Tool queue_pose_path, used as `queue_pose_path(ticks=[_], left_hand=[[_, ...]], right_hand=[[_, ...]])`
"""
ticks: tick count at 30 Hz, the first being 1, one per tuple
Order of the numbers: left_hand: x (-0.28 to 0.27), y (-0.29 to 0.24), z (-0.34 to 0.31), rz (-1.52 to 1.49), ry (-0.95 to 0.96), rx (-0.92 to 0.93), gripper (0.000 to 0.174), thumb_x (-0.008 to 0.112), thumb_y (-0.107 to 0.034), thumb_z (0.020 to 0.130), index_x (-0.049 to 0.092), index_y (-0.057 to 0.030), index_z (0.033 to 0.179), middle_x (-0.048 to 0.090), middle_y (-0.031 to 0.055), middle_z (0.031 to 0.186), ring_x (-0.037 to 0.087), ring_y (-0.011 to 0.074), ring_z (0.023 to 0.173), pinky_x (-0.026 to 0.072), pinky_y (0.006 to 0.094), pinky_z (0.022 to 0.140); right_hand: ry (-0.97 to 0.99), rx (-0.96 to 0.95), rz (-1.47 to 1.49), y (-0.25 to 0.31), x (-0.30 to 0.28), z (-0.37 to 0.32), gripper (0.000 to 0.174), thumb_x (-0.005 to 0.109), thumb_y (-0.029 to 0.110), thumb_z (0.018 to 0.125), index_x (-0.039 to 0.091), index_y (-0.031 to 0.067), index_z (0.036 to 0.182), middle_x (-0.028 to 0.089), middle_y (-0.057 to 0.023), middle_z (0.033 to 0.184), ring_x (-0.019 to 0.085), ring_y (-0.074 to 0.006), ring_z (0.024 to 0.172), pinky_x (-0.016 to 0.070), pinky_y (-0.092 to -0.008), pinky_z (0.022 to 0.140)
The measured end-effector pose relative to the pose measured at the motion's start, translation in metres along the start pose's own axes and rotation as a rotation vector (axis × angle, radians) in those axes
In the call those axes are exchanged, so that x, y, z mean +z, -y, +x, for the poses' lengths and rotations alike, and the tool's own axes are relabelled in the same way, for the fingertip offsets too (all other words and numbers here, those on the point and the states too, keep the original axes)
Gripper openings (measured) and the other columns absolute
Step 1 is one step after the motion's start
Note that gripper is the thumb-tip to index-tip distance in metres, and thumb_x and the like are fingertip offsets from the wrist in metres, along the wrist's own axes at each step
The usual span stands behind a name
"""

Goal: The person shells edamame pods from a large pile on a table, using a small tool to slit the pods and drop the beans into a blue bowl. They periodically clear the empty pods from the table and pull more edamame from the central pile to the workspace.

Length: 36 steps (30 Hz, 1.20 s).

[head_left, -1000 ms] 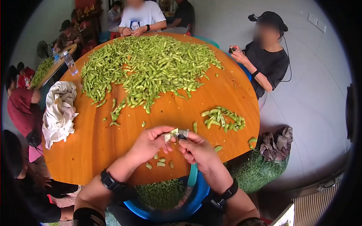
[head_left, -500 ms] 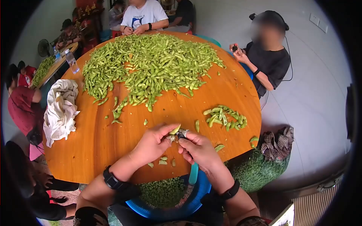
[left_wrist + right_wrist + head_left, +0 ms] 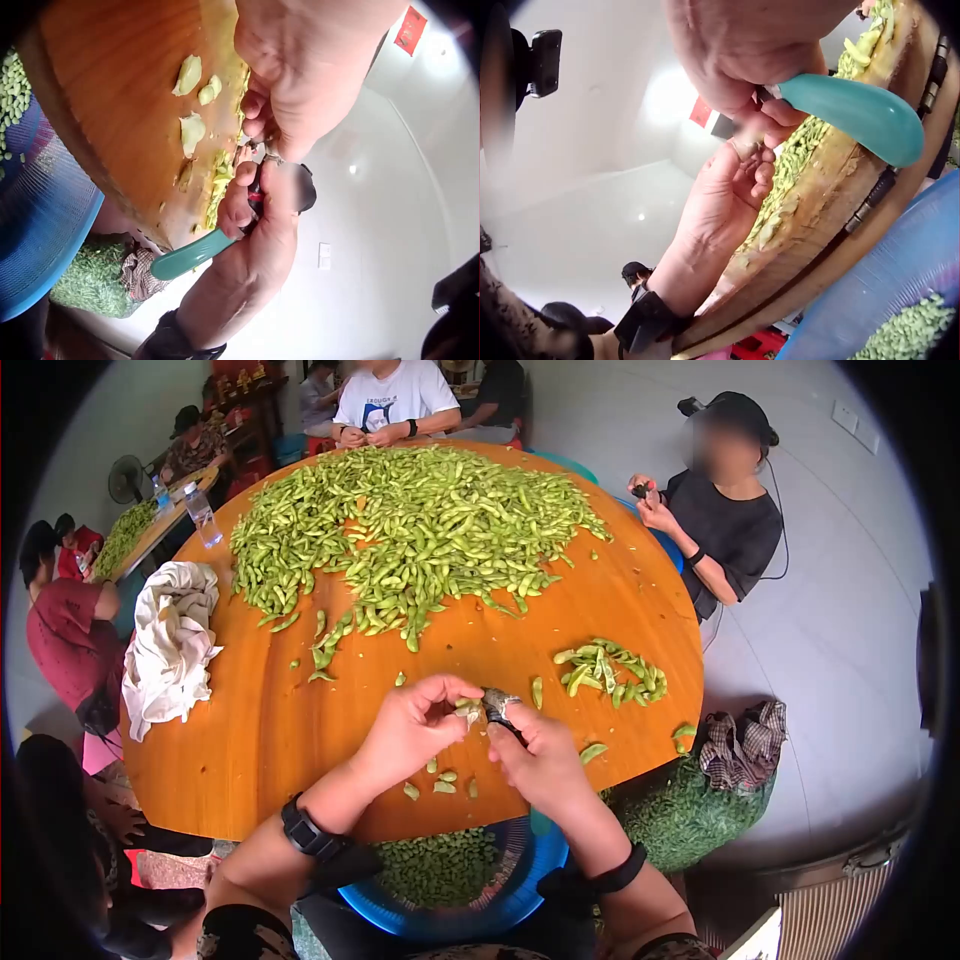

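Over the near edge of the table, my left hand (image 3: 405, 730) pinches a small green bean pod (image 3: 467, 706) between thumb and fingertips. Close beside it, my right hand (image 3: 540, 755) grips a tool with a teal handle (image 3: 193, 253); its working end is hidden by the fingers. A dark grey covering (image 3: 497, 703) shows at the right hand's fingertips, right by the pod. The handle sticks out below the right palm in both wrist views. Several pale green pod pieces (image 3: 445, 786) lie on the wood beneath the hands.
A large heap of pods (image 3: 430, 540) covers the far side of the round table (image 3: 260, 760). Opened pods (image 3: 612, 672) lie at right, a white cloth (image 3: 172, 645) at left. Below the edge sits a blue basin (image 3: 555, 850) of shelled beans. Other people sit around.
The head view has shifted slightly. My fingertips have drawn closer around the pod, which shows less than before, and the teal handle has swung mostly behind my right hand in the head view.
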<state>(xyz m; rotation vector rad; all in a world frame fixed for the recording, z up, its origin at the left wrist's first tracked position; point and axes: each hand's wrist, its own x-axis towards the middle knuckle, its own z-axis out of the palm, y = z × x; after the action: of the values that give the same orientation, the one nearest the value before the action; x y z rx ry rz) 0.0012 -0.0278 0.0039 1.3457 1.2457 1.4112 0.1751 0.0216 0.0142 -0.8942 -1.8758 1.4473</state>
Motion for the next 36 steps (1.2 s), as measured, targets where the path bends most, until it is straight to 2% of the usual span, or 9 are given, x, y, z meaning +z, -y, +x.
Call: queue_pose_path(ticks=[3,6,9,12,17,24,29,31,36], left_hand=[[-0.003,0.002,0.002,-0.226,0.036,-0.116,0.028,0.062,0.003,0.083,0.062,-0.0028,0.111,0.060,-0.0012,0.100,0.055,0.0040,0.076,0.0458,0.0179,0.063],[-0.004,0.008,0.005,-0.164,0.019,0.048,0.023,0.063,-0.001,0.086,0.064,-0.0029,0.109,0.061,-0.0004,0.097,0.055,0.0049,0.073,0.0455,0.0186,0.060],[-0.004,0.008,0.004,0.103,-0.085,0.162,0.022,0.062,-0.002,0.087,0.064,-0.0029,0.109,0.062,-0.0002,0.093,0.055,0.0046,0.071,0.0465,0.0199,0.060],[-0.001,0.008,0.001,0.301,-0.092,0.128,0.030,0.063,0.002,0.084,0.062,-0.0031,0.114,0.062,0.0032,0.085,0.058,0.0104,0.073,0.0483,0.0243,0.062],[0.002,-0.006,-0.001,0.628,-0.072,0.304,0.047,0.061,0.009,0.077,0.059,-0.0059,0.122,0.061,0.0112,0.083,0.060,0.0257,0.073,0.0493,0.0314,0.066],[-0.001,0.001,-0.001,0.632,-0.050,0.316,0.047,0.060,0.009,0.077,0.060,-0.0064,0.121,0.059,0.0111,0.082,0.060,0.0245,0.072,0.0491,0.0317,0.065],[-0.001,0.007,-0.001,0.404,0.020,0.183,0.041,0.054,0.009,0.085,0.058,-0.0049,0.123,0.061,0.0070,0.083,0.061,0.0133,0.072,0.0514,0.0250,0.066],[-0.002,0.009,0.000,0.296,0.037,0.112,0.040,0.052,0.009,0.087,0.058,-0.0048,0.124,0.062,0.0056,0.085,0.061,0.0111,0.072,0.0519,0.0238,0.066],[-0.006,0.014,0.002,-0.027,0.101,-0.067,0.034,0.046,0.005,0.094,0.058,-0.0037,0.125,0.066,0.0043,0.094,0.062,0.0090,0.071,0.0530,0.0223,0.066]], right_hand=[[0.018,0.018,0.024,0.001,0.000,0.001,0.012,0.054,0.008,0.091,0.057,-0.0001,0.098,0.055,-0.0059,0.064,0.052,-0.0109,0.056,0.0434,-0.0280,0.054],[0.034,0.089,0.078,0.011,-0.004,0.001,0.015,0.053,0.010,0.092,0.059,0.0014,0.102,0.056,-0.0027,0.065,0.051,-0.0082,0.053,0.0426,-0.0253,0.050],[0.041,0.154,0.153,0.020,-0.004,0.003,0.018,0.053,0.012,0.094,0.059,0.0032,0.108,0.055,0.0000,0.066,0.049,-0.0053,0.051,0.0415,-0.0221,0.046],[0.038,0.172,0.165,0.023,-0.001,0.003,0.020,0.053,0.013,0.094,0.059,0.0030,0.110,0.056,0.0004,0.066,0.048,-0.0045,0.049,0.0409,-0.0211,0.045],[0.065,0.149,0.094,0.021,0.001,0.002,0.020,0.054,0.012,0.093,0.060,0.0014,0.108,0.058,-0.0010,0.066,0.049,-0.0051,0.047,0.0407,-0.0219,0.044],[0.046,0.147,0.124,0.008,0.006,0.002,0.017,0.055,0.010,0.092,0.062,0.0036,0.106,0.058,-0.0001,0.067,0.050,-0.0043,0.054,0.0411,-0.0216,0.049],[0.022,0.147,0.185,0.000,0.007,0.005,0.017,0.055,0.009,0.091,0.063,0.0051,0.106,0.056,0.0031,0.070,0.050,-0.0029,0.061,0.0402,-0.0197,0.055],[-0.003,0.175,0.299,0.000,0.009,0.007,0.013,0.054,0.009,0.093,0.063,0.0089,0.103,0.050,0.0043,0.067,0.039,-0.0033,0.047,0.0295,-0.0185,0.041],[0.044,0.320,0.474,0.003,0.001,0.009,0.014,0.054,0.009,0.092,0.063,0.0095,0.102,0.048,0.0048,0.066,0.038,-0.0026,0.048,0.0275,-0.0194,0.040]])
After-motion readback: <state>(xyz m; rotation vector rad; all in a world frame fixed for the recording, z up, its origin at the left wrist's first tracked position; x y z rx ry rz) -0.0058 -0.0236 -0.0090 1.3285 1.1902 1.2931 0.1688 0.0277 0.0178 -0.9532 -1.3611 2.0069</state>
